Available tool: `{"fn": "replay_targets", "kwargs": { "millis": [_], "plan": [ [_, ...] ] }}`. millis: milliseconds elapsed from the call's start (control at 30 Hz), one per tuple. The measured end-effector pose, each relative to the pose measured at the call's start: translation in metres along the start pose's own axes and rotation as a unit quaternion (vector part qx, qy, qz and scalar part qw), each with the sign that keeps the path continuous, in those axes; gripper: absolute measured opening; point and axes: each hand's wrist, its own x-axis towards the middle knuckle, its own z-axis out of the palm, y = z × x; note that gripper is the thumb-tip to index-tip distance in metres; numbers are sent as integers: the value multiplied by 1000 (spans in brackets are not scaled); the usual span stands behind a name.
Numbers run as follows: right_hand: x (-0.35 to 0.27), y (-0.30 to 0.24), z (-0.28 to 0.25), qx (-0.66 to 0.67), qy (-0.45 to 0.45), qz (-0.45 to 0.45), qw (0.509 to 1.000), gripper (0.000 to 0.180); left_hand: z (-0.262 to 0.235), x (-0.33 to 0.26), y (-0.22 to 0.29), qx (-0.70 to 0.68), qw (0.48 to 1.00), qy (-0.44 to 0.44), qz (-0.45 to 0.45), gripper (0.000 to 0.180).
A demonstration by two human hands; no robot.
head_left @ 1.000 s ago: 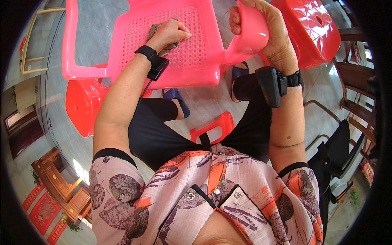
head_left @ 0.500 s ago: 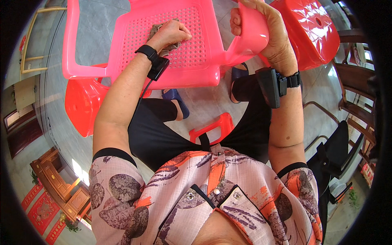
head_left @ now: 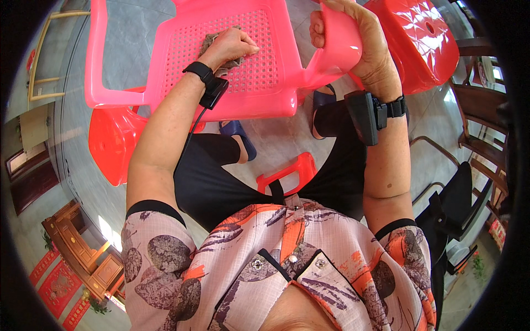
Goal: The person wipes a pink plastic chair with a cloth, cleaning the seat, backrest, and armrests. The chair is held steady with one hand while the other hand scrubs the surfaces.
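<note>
A pink plastic armchair [head_left: 165,38] with a perforated seat is in front of me at the top of the head view. My left hand [head_left: 231,45] is closed on a crumpled grey-brown cloth [head_left: 226,69] and presses it to the holes of the seat. Part of the cloth lies hidden beneath my hand. On the right, the fingers of my right hand [head_left: 375,52] wrap round the chair's right armrest [head_left: 339,41]. Both wrists carry black straps with small black devices.
Red plastic stools stand at the right [head_left: 422,49] and at the left [head_left: 113,140]. Between my legs is a small red stool [head_left: 301,171]. Wooden chairs [head_left: 480,110] and a black folded seat [head_left: 455,198] are at the far right. A wooden cabinet [head_left: 80,237] stands lower left.
</note>
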Motion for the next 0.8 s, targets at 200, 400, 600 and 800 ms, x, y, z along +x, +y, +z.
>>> {"fn": "replay_targets", "kwargs": {
  "millis": [200, 400, 600, 800],
  "plan": [
    [1, 0, 0, 0, -2, -2, 1000, 44, 0, 0, 0, 33, 999, 7, -5, 19],
    [0, 1, 1, 3, 5, -4, 1000, 43, 5, 5, -9, 59, 997, 46, 23, 19],
    [3, 1, -2, -1, -5, 2, 1000, 43, 1, 10, -20, -12, 1000, -12, 11, 18],
    [4, 2, -5, 7, -7, 10, 1000, 44, 5, 7, -20, -9, 999, 26, 27, 24]
  ]
}}
